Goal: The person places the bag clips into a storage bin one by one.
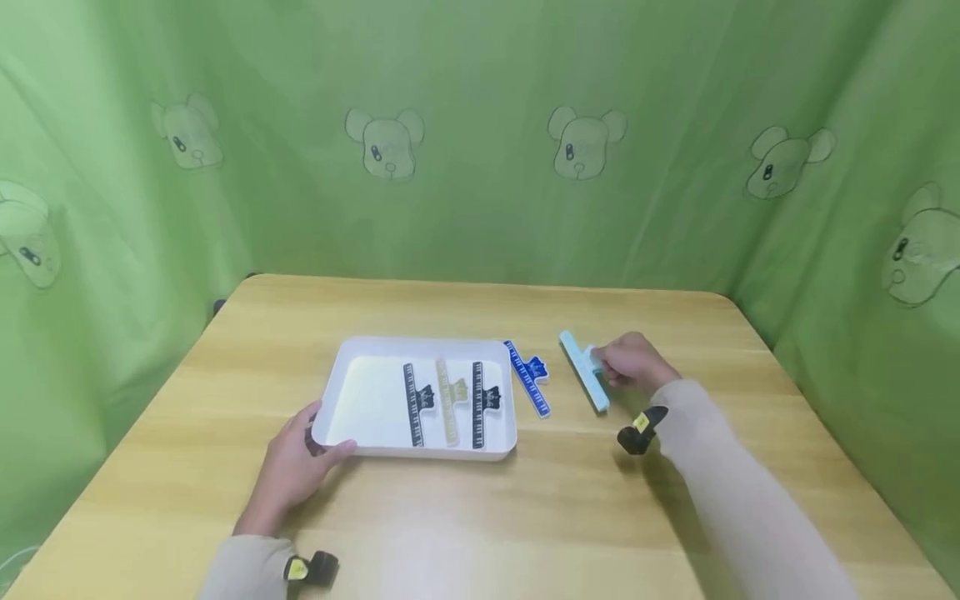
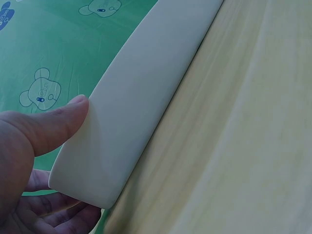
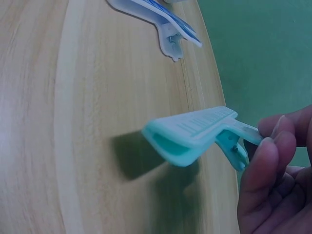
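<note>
My right hand (image 1: 632,360) pinches a mint-green clip (image 1: 583,371) by its handle tab. In the right wrist view the clip (image 3: 190,134) tilts over the table, its shadow falling beside it. My left hand (image 1: 296,458) grips the near left corner of a white tray (image 1: 420,452), thumb at the front side and fingers around the end. Three piano-key clips lie in the tray: a black clip (image 1: 413,408), a pale gold clip (image 1: 447,404) and another black clip (image 1: 477,408). A blue piano-key clip (image 1: 529,379) lies slanted against the tray's right side.
The wooden table (image 1: 600,517) has its far edge close to a green curtain (image 1: 480,225) printed with bear faces. More curtain hangs along both sides. Each wrist wears a black camera, such as the right one (image 1: 636,437).
</note>
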{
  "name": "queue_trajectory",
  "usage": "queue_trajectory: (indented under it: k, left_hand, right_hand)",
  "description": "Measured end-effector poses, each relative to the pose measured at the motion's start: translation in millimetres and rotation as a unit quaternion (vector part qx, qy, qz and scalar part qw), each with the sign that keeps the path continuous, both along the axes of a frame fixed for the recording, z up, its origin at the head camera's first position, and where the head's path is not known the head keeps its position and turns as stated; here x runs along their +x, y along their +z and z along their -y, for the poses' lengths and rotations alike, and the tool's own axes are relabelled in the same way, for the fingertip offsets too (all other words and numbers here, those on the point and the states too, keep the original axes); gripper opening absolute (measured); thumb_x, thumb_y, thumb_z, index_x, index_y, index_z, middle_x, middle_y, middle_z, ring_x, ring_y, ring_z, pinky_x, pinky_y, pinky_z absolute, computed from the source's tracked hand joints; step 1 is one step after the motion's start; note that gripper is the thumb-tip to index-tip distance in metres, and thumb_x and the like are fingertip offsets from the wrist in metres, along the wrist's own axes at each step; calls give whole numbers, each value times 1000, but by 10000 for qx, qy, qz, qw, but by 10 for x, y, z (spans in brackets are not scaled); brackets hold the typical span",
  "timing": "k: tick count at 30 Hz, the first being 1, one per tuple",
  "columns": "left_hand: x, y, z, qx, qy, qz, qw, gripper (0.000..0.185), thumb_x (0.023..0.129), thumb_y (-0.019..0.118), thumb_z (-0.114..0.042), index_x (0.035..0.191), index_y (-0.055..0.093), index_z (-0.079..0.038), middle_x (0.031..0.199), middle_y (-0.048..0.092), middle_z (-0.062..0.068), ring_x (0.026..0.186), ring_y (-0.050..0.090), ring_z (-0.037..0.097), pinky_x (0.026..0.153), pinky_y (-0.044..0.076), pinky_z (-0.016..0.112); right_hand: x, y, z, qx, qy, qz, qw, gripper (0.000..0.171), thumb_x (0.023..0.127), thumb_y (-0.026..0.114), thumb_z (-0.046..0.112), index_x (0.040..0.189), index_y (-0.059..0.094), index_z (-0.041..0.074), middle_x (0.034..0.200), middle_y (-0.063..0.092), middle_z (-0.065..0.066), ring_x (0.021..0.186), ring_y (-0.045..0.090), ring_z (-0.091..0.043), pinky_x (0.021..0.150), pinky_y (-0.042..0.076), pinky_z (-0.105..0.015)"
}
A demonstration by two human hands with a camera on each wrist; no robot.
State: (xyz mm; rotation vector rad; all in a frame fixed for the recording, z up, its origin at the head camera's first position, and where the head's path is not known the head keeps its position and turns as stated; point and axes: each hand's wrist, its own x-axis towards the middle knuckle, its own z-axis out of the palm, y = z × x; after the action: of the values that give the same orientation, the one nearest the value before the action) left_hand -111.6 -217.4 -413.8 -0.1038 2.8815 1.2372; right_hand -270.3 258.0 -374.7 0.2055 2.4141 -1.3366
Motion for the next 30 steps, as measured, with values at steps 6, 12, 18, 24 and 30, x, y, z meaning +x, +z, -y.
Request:
queue_trajectory:
  k: [6, 12, 18, 24, 30]
  left_hand:
    - [-42, 19, -8, 15, -45, -11, 10000, 92, 84, 74, -43, 148, 28, 6, 146, 35, 32, 134, 32, 48, 111, 25, 59]
    - [5, 2, -1, 27, 11, 121, 9999, 93, 84, 73, -44, 148, 28, 5, 146, 34, 32, 135, 31, 48, 111, 25, 58]
    - [9, 0, 10, 54, 3, 93, 9999, 93, 84, 74, -44, 148, 28, 5, 147, 34, 31, 135, 31, 48, 112, 25, 58]
    - [15, -1, 7, 33, 6, 144, 9999, 92, 84, 74, -43, 148, 28, 5, 146, 34, 31, 135, 32, 48, 112, 25, 58]
    - [13, -3, 0, 11, 11, 96, 10000, 92, 84, 74, -42, 148, 28, 6, 146, 34, 32, 134, 32, 48, 111, 25, 57]
  right_hand:
    - [-6, 58, 8, -64, 48, -13, 10000, 36, 98, 53, 19, 64, 49, 10, 60, 48, 1, 57, 47, -12, 56, 49, -23]
    - [26, 51, 59, -216, 121, 53, 9997, 34, 98, 53, 18, 65, 50, 10, 61, 48, 2, 56, 47, -11, 55, 49, -23]
    - [43, 83, 113, -238, 129, -13, 9996, 33, 98, 53, 18, 66, 50, 9, 61, 48, 2, 56, 46, -11, 55, 50, -23]
    - [64, 93, 148, -77, 125, -8, 9999, 34, 98, 53, 19, 66, 50, 9, 61, 48, 1, 56, 47, -12, 56, 50, -24]
    - [89, 120, 151, -92, 135, -117, 9998, 33, 98, 54, 18, 67, 51, 9, 61, 48, 2, 56, 47, -11, 56, 49, -24]
